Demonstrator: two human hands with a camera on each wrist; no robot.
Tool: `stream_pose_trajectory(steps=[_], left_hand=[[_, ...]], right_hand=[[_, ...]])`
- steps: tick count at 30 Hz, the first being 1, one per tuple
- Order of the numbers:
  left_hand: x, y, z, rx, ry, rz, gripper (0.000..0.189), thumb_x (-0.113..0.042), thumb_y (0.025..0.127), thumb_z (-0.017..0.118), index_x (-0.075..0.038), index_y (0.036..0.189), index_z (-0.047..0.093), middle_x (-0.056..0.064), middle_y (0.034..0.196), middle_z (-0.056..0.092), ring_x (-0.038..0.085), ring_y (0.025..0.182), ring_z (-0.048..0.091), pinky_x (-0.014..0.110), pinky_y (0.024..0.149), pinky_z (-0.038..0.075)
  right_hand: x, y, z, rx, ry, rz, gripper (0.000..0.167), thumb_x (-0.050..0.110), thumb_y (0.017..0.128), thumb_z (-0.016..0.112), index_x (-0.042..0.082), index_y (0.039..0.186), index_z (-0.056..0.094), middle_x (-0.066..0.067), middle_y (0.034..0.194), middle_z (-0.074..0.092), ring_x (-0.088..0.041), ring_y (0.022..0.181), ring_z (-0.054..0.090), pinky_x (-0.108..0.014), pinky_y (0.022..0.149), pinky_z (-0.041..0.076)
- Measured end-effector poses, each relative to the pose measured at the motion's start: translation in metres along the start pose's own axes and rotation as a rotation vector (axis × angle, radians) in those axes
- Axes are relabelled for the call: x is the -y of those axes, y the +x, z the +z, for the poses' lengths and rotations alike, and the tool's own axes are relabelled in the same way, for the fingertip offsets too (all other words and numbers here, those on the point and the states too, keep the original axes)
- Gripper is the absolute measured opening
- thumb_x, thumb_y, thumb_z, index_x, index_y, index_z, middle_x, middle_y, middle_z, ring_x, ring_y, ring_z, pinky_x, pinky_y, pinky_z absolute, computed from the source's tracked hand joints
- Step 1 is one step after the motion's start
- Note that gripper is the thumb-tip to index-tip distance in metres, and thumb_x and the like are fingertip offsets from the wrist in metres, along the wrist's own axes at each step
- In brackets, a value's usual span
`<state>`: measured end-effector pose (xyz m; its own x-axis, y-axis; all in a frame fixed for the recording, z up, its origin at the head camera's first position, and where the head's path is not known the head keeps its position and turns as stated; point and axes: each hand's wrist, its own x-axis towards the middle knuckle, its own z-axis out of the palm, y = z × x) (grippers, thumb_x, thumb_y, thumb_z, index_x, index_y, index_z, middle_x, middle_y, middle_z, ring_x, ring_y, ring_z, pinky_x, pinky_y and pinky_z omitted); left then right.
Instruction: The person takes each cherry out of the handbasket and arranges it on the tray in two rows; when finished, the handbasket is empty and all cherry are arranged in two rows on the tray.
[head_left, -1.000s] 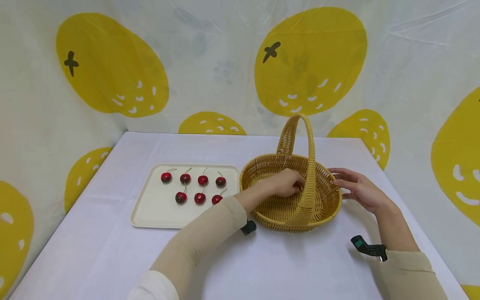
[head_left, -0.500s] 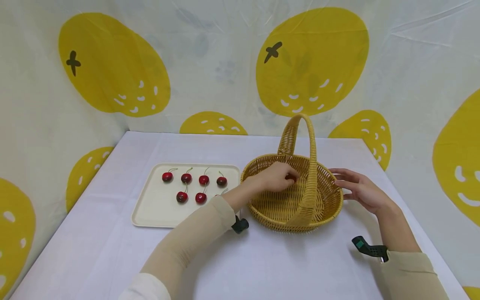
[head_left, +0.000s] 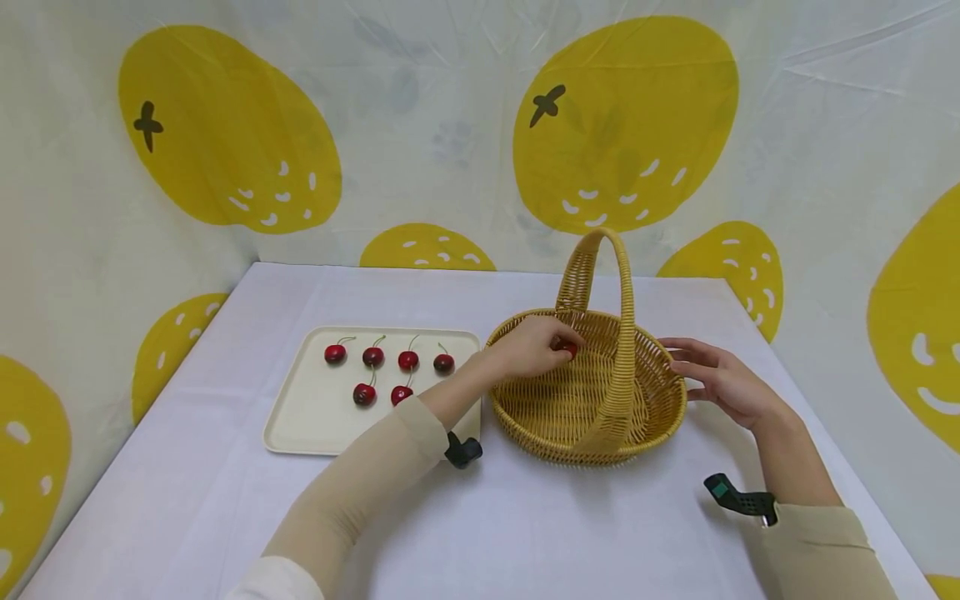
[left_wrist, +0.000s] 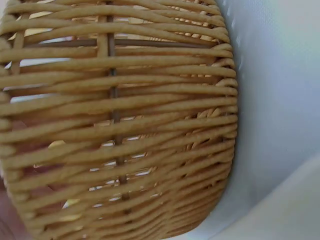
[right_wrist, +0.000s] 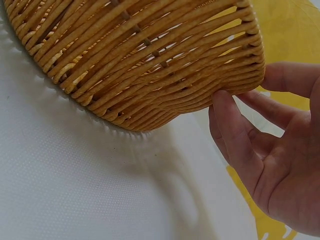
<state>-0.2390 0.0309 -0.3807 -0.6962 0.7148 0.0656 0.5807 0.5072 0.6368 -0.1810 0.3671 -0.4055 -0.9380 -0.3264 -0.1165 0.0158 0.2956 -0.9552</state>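
Note:
My left hand (head_left: 534, 345) is inside the yellow wicker basket (head_left: 558, 417), near its left wall. It pinches a red cherry (head_left: 570, 348), partly hidden by the fingers. In the left wrist view, the basket's woven outer wall (left_wrist: 125, 105) fills most of the picture, and the hand shows only in part through gaps at the lower left. On the basket's right side my right hand (head_left: 729, 385) touches the rim and outer wall with extended fingers (right_wrist: 230, 117). The upright basket's tall handle (head_left: 621, 333) arches between the two hands.
Left of the basket lies a cream tray (head_left: 307, 412) with several stemmed cherries (head_left: 372, 357) in rows. My left forearm crosses its right end and covers part of it. A fruit-print curtain (head_left: 442, 150) hangs behind the white-covered table (head_left: 187, 467).
My left hand has moved left and slightly back inside the basket, and the red cherry in its fingers has come into sight. The right hand keeps its place on the basket.

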Motion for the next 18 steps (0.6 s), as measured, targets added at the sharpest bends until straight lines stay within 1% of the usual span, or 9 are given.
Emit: stream_pose_trajectory(steps=[4,10,15,18], left_hand=[[0.003,-0.005,-0.005,-0.046,-0.032,-0.003,0.028,-0.011,0.100,0.067,-0.009,0.128,0.072,0.001,0.112,0.070,0.009,0.095,0.061,0.022,0.081,0.049],[0.006,-0.013,-0.015,-0.098,-0.104,-0.019,0.032,-0.010,0.098,0.071,-0.007,0.130,0.070,0.005,0.114,0.068,0.013,0.096,0.063,0.025,0.083,0.050],[0.012,-0.019,-0.020,-0.136,-0.134,-0.032,0.030,-0.012,0.096,0.074,-0.010,0.126,0.073,0.003,0.116,0.067,0.013,0.101,0.063,0.027,0.088,0.049],[0.016,-0.025,-0.021,-0.174,-0.166,-0.034,0.030,-0.012,0.095,0.076,-0.010,0.124,0.073,0.002,0.118,0.068,0.013,0.103,0.064,0.028,0.090,0.050]], right_hand=[[0.000,0.000,0.000,0.000,-0.002,0.001,0.038,0.015,0.108,0.052,0.007,0.145,0.049,0.005,0.126,0.063,-0.012,0.106,0.064,-0.036,0.080,0.058],[0.000,0.001,-0.002,0.001,-0.012,-0.001,0.041,0.015,0.108,0.052,0.004,0.147,0.047,0.006,0.127,0.062,-0.012,0.106,0.064,-0.036,0.080,0.059],[0.000,0.001,-0.002,0.004,-0.011,0.001,0.040,0.016,0.108,0.053,0.005,0.146,0.047,0.006,0.127,0.062,-0.012,0.106,0.064,-0.036,0.080,0.058],[-0.002,0.001,-0.001,0.008,-0.005,-0.002,0.041,0.016,0.108,0.053,0.004,0.146,0.047,0.005,0.128,0.062,-0.012,0.106,0.064,-0.036,0.080,0.059]])
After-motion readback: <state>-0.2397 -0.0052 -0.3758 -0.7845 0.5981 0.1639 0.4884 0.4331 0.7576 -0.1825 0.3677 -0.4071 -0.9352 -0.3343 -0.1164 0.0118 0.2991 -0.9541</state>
